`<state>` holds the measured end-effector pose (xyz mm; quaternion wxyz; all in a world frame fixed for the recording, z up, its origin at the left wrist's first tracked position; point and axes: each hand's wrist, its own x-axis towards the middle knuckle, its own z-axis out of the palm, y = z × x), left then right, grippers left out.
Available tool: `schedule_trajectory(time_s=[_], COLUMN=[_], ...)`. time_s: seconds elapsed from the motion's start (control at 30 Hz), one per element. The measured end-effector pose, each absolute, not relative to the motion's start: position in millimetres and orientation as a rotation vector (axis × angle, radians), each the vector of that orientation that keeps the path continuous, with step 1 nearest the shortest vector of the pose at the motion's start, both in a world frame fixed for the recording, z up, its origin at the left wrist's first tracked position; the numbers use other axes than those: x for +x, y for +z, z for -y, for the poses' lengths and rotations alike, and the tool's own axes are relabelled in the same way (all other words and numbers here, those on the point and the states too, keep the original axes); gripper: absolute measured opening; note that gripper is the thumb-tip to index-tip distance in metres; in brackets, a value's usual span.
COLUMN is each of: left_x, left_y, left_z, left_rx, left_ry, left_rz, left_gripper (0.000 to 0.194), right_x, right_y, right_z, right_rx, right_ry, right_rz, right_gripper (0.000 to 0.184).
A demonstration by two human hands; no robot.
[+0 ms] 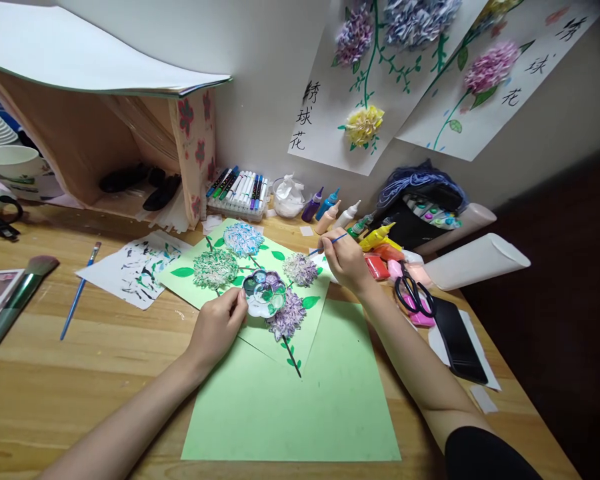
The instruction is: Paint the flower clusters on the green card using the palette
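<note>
Paintbrush [329, 245] sat just above frame centre, pinched in the right hand [347, 261] beside a paper flower [301, 269]. Left hand [219, 325] gripped the palette [264, 293] at centre, resting over the green sheet [260, 267].

Both forearms are bare; a black sleeve [485, 457] covers the right upper arm. The left hand [217, 327] and right hand [345, 260] wear no rings or gloves.

Green paper [300, 393] was seen, with blue, white and purple flowers [243, 239], and a thin blue brush [330, 244].
</note>
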<state>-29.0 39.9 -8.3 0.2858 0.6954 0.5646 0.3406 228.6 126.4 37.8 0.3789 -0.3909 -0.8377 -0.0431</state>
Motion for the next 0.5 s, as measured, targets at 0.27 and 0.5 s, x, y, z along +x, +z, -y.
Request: schedule_trajectory(time_s=[0.27,0.5], left_x=[-28.3,-29.5], left_y=[-7.7,-7.5], left_z=[-39.1,-38.7], left_rx=[1.869,1.881], left_ry=[0.926,0.927], left_rz=[-1.508,-1.506], left_gripper=[0.034,0.034], right_x=[228.9,227.1], right_y=[39.9,35.3], right_z=[-123.9,-125.3], right_rx=[-0.977,-0.981], right_ry=[-0.1,-0.044], right_rz=[2.138,2.096], right_gripper=[0.024,0.025])
